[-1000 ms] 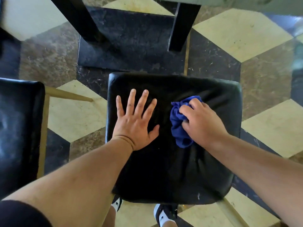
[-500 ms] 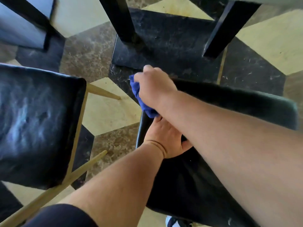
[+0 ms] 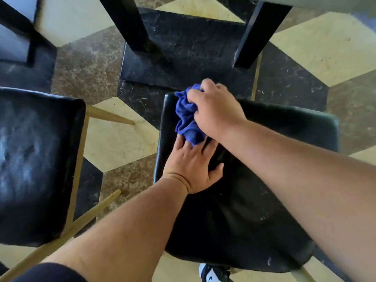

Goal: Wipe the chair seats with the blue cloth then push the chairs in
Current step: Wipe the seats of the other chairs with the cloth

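A black padded chair seat (image 3: 240,210) fills the lower middle of the view. My right hand (image 3: 215,110) grips a crumpled blue cloth (image 3: 186,117) and presses it on the seat's far left corner. My left hand (image 3: 193,165) lies flat on the seat just below the cloth, fingers spread, their tips hidden under the cloth and my right forearm. A second black chair seat (image 3: 34,165) with pale wooden legs stands to the left.
Two black table legs (image 3: 130,23) (image 3: 258,33) rise from a dark base plate on the patterned stone floor beyond the seat. A table edge (image 3: 325,3) shows at the top right. My shoe (image 3: 211,274) peeks from under the seat's near edge.
My right hand swept the cloth from the seat's middle to its far left corner, then drew it back a little. My left hand stayed flat on the seat.
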Action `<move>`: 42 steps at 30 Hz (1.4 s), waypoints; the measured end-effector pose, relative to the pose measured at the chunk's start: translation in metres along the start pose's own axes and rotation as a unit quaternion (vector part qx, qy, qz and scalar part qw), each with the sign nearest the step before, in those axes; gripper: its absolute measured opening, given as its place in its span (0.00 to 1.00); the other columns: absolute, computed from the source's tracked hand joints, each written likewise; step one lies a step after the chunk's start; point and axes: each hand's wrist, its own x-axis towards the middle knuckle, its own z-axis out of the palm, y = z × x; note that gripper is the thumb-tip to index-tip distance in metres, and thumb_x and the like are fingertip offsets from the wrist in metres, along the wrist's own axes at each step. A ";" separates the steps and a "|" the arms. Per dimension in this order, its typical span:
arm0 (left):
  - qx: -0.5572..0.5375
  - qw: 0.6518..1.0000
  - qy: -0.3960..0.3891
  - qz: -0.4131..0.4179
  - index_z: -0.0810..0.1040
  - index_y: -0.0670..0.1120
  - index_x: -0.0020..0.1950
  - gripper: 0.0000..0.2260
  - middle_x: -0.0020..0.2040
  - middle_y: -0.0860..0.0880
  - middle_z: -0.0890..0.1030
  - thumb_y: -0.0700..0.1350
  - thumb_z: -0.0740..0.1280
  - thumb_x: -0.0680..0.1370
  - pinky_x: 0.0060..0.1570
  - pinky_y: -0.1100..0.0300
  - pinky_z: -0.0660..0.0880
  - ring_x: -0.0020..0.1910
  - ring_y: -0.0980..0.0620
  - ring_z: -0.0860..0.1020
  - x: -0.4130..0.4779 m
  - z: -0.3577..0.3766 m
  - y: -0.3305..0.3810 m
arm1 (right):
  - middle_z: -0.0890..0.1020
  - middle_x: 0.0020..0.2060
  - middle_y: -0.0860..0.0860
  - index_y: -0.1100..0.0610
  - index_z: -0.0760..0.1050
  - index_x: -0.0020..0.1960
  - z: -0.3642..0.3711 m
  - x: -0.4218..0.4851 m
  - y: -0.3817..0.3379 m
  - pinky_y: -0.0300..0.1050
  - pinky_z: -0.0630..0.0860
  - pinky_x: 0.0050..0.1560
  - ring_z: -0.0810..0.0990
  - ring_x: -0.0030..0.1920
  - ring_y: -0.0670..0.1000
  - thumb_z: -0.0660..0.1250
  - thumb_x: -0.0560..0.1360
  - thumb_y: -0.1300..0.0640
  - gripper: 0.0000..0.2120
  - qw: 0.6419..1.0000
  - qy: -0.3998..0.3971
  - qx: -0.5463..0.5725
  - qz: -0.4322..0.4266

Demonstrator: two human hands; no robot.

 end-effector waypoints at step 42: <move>0.073 0.997 0.001 0.026 0.53 0.48 0.86 0.33 0.87 0.41 0.50 0.63 0.49 0.85 0.83 0.35 0.43 0.86 0.38 0.47 -0.005 0.017 -0.007 | 0.78 0.51 0.53 0.51 0.77 0.53 0.018 -0.281 0.034 0.51 0.80 0.44 0.79 0.45 0.57 0.74 0.71 0.56 0.12 0.937 -0.292 -0.057 -0.183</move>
